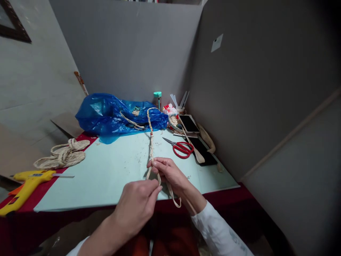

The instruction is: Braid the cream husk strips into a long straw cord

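A pale braided cord runs from the blue plastic bag down to my hands near the table's front edge. My right hand pinches the lower end of the braid between thumb and fingers. Closer to me, my left hand is closed on a loose strand of the same fibre. Another strand hangs in a curl below my right hand. Red-handled scissors lie slightly open to the right of the braid.
A blue plastic bag lies at the back. Woven sandals and a yellow glue gun are at the left. A phone, a black flat item and a teal-lidded jar stand or lie toward the back right, beside grey partitions.
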A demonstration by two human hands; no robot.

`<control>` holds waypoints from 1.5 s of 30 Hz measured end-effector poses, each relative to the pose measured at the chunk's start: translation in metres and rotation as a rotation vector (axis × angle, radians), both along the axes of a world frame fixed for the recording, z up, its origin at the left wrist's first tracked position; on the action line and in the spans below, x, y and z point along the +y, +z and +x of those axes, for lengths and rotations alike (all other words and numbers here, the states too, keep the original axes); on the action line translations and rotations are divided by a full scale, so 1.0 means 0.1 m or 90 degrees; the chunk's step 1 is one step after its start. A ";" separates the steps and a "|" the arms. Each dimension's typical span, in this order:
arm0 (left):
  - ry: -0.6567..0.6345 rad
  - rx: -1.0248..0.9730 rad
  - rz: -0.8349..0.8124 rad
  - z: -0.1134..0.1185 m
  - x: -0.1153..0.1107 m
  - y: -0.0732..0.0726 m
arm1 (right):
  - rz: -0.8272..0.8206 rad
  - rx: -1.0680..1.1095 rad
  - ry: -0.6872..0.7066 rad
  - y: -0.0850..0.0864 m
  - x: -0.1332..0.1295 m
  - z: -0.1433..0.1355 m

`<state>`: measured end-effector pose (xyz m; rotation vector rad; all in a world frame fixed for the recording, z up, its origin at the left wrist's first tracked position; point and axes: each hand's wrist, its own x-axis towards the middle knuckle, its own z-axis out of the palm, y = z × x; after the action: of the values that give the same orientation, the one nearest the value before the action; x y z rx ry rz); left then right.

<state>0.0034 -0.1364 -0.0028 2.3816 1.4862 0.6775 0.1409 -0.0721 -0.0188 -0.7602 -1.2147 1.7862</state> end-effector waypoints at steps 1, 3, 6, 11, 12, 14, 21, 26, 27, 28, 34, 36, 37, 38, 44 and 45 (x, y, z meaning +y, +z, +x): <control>0.016 -0.051 -0.017 -0.03 0.06 0.06 | 0.014 0.007 -0.007 -0.02 0.00 0.01; 0.087 -0.205 -0.042 -0.07 0.24 0.17 | 0.050 0.007 -0.017 -0.06 -0.01 0.01; 0.062 -0.419 -0.196 -0.09 0.51 0.20 | 0.090 -0.024 -0.031 -0.11 -0.02 0.00; -0.075 -0.539 -0.490 -0.04 0.69 0.03 | 0.110 -0.046 -0.055 -0.12 -0.05 -0.01; -0.092 -0.539 -0.513 -0.04 0.69 0.01 | 0.127 -0.064 -0.062 -0.12 -0.05 0.00; -0.111 -0.554 -0.549 -0.07 0.69 -0.01 | 0.173 -0.115 -0.072 -0.10 -0.06 0.01; -0.070 -0.592 -0.667 -0.15 0.69 -0.06 | 0.298 -0.294 -0.074 -0.06 -0.07 0.10; 0.001 -0.592 -0.559 -0.07 0.60 -0.12 | 0.311 -0.453 -0.109 -0.04 -0.18 0.13; 0.004 -0.586 -0.540 -0.06 0.59 -0.12 | 0.314 -0.479 -0.116 -0.03 -0.20 0.13; 0.005 -0.574 -0.525 -0.05 0.57 -0.12 | 0.317 -0.501 -0.119 -0.02 -0.23 0.11; 0.044 -0.545 -0.529 -0.08 0.55 -0.10 | 0.349 -0.606 -0.024 0.21 -0.26 0.16; 0.057 -0.571 -0.547 -0.10 0.55 -0.11 | 0.405 -0.637 0.024 0.35 -0.12 0.29; 0.061 -0.586 -0.553 -0.11 0.56 -0.12 | 0.444 -0.655 0.032 0.41 -0.01 0.38; 0.064 -0.601 -0.557 -0.13 0.56 -0.12 | 0.476 -0.687 0.013 0.47 0.13 0.47; 0.066 -0.663 -0.555 -0.16 0.57 -0.16 | 0.423 -1.214 -0.313 0.42 0.99 0.92; 0.069 -0.667 -0.543 -0.16 0.57 -0.16 | 0.410 -1.242 -0.294 0.35 1.06 0.94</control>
<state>-0.0123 -0.0798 -0.0189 1.0163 1.0634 0.8670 0.2353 0.0343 0.0165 -2.1681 -2.1656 -0.3042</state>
